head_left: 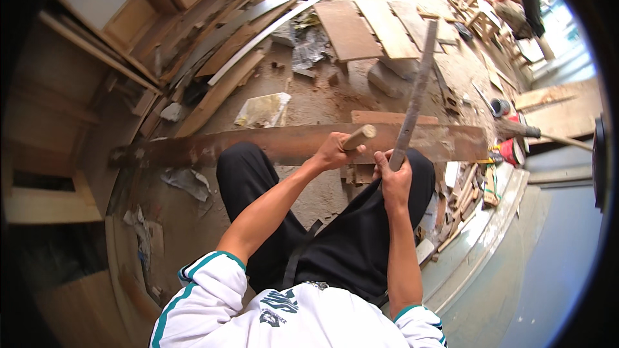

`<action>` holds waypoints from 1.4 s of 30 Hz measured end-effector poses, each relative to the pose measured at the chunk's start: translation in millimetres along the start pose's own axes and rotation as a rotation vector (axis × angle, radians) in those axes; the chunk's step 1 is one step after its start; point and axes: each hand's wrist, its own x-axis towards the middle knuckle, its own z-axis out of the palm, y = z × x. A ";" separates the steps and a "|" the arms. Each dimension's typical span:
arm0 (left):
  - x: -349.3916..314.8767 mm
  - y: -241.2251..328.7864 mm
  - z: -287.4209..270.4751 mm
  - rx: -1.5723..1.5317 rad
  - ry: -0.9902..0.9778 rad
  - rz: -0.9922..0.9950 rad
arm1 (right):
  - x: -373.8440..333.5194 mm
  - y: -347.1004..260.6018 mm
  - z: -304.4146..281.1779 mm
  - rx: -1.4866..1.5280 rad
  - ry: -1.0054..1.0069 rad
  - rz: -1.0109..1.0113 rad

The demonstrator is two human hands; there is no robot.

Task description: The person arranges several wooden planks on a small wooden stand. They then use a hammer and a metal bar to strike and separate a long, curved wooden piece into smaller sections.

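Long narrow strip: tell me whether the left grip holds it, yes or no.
No, the right grip holds the strip, while the left grip holds a short wooden rod.

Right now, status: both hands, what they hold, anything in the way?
Left fingers around a wooden rod. Right fingers gripping a long flat strip. Brown board crosswise by the knees, possibly in the way.

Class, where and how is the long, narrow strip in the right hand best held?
Probably grip the strip by its lower end, from the person's side, thumb and fingers wrapped across its width, as the right hand does. It looks slim enough to close around, and it slants up and away, leaving that end nearest.
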 end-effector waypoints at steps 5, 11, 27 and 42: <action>-7.3 -4.9 -20.3 0.414 -0.012 0.123 | 25.4 -10.7 40.4 0.264 -0.209 -0.266; -47.3 2.5 -49.1 0.909 0.220 0.143 | 33.6 -21.0 44.1 0.249 -0.254 -0.240; -132.7 -128.2 -102.3 -1.031 1.495 -0.565 | 45.0 -23.3 35.3 0.226 -0.441 -0.191; -187.9 -109.1 -37.1 -1.047 1.518 -0.575 | 46.0 -16.2 24.3 0.222 -0.546 -0.155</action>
